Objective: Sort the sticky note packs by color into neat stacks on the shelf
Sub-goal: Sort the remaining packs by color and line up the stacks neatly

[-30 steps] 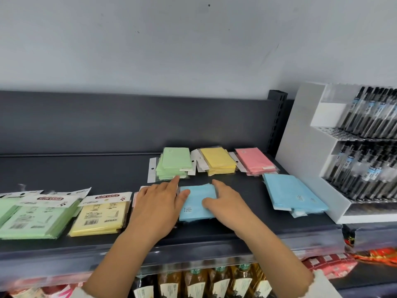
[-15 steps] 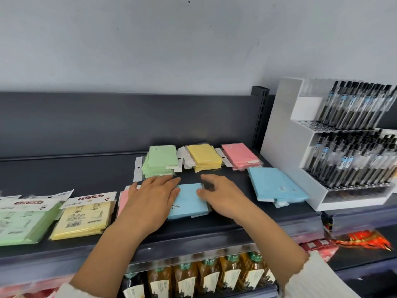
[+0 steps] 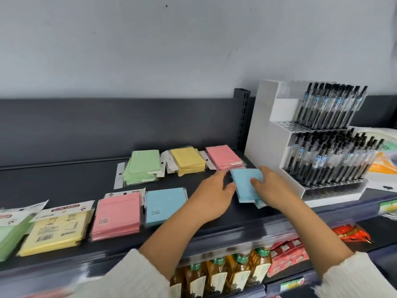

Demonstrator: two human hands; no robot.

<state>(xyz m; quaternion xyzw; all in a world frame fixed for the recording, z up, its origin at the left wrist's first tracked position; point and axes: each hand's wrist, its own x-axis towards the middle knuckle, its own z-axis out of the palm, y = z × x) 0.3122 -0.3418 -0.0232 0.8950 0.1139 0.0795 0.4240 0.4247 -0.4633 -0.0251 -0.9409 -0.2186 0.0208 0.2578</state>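
Blue packs (image 3: 245, 183), flat rectangles, lie between left hand (image 3: 211, 197) and right hand (image 3: 270, 186).

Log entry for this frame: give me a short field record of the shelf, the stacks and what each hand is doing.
back row, left to right: green stack, yellow stack, pink stack
front row, left to right: green packs, yellow pack, pink packs, blue pack
by pen rack: blue stack
left hand: open, at the blue stack's left edge
right hand: on the blue stack's right side, thumb on top; grip unclear
under shelf: bottles
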